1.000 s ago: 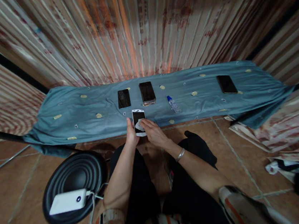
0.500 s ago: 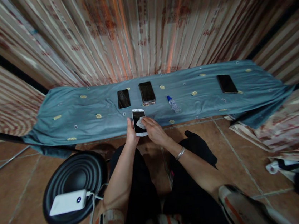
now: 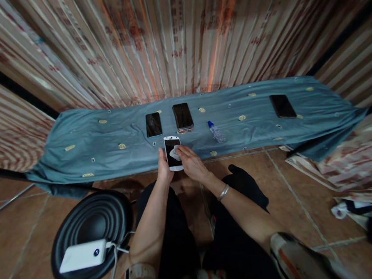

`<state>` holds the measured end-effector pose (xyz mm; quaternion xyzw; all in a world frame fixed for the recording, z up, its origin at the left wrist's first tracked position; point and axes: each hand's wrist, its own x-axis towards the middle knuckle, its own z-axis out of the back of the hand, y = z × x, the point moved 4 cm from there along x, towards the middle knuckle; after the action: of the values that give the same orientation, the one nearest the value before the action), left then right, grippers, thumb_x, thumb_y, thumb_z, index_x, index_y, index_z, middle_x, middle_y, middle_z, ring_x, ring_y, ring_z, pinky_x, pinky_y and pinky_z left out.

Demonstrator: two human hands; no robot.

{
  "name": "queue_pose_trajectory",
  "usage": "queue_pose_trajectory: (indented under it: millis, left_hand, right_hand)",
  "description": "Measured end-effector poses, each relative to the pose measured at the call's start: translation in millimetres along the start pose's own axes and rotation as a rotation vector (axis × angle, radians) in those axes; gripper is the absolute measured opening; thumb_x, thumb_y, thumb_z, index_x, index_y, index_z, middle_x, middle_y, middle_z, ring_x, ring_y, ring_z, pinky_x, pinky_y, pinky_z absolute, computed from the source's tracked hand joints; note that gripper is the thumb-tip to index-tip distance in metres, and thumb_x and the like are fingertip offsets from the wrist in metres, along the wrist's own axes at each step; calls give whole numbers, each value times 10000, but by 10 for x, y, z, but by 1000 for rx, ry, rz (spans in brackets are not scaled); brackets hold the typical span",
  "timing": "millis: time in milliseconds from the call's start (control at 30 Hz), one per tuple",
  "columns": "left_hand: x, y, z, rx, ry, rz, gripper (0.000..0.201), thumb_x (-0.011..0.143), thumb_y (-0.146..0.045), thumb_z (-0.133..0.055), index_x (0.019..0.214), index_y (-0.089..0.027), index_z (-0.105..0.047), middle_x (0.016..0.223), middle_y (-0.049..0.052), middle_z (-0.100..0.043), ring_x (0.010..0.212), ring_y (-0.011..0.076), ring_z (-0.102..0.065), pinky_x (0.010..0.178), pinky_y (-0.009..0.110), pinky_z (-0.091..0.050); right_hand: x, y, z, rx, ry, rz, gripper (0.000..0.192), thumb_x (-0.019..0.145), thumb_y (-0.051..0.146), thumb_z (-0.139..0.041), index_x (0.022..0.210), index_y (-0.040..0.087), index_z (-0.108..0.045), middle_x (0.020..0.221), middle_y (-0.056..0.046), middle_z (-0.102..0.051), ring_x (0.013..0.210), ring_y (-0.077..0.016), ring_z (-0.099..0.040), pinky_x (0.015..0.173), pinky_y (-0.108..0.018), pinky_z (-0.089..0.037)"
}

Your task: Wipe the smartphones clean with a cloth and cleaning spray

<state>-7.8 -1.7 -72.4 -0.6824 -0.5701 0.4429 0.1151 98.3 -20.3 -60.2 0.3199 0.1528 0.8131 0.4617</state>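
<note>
My left hand [image 3: 164,168] grips a white-framed smartphone [image 3: 172,142] by its left edge, the dark screen turned up toward me. Against that screen my right hand [image 3: 191,161] presses a small white wipe [image 3: 173,154], pinched in its fingers; whether it is tissue or cloth I cannot tell. Just beyond lie a dark phone [image 3: 153,125] and a stack of phones [image 3: 183,117]. A clear bottle with a blue cap [image 3: 216,131] rests on its side to the right of my hands.
Blue-green patterned cloth [image 3: 124,160] covers the low bench before me. Another dark phone [image 3: 283,106] lies at its right. On the floor at left, a black ribbed round stool [image 3: 120,209] bears a white power bank [image 3: 81,256] with a cable [image 3: 113,277]. Striped curtains [image 3: 174,38] hang behind.
Almost nothing differs. The view has shifted very slightly; both hands keep the phone and the wipe in nearly the same place.
</note>
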Motion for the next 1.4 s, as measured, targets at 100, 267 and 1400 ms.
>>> queue_pose_trajectory:
  millis: [100,267,1400]
  left_hand:
    - [27,4,7,13,-14,-9,544,931,-607,-388,896,-173,-715,914,100,-770,1018,274,-710,913,385,-545]
    - [46,5,-35,-5,-53,-7,549,983,-522,-310,855,-166,-707,830,88,-764,1003,254,-715,926,361,-539]
    - [345,-59,-5,6,-23,-23,594,966,-571,-344,926,-110,-716,822,114,-764,847,237,-740,856,347,-563]
  right_hand:
    - [-52,25,-4,-2,9,7,542,897,31,-341,1411,96,-501,1431,-178,-535,1386,-248,-429,1170,-469,-378]
    - [-41,1,-11,2,24,-15,524,905,43,-338,1401,65,-507,1431,-206,-529,1388,-259,-421,1166,-477,-382]
    - [39,6,22,34,31,-65,476,907,29,-352,1349,17,-528,1416,-230,-520,1399,-254,-395,1182,-429,-363]
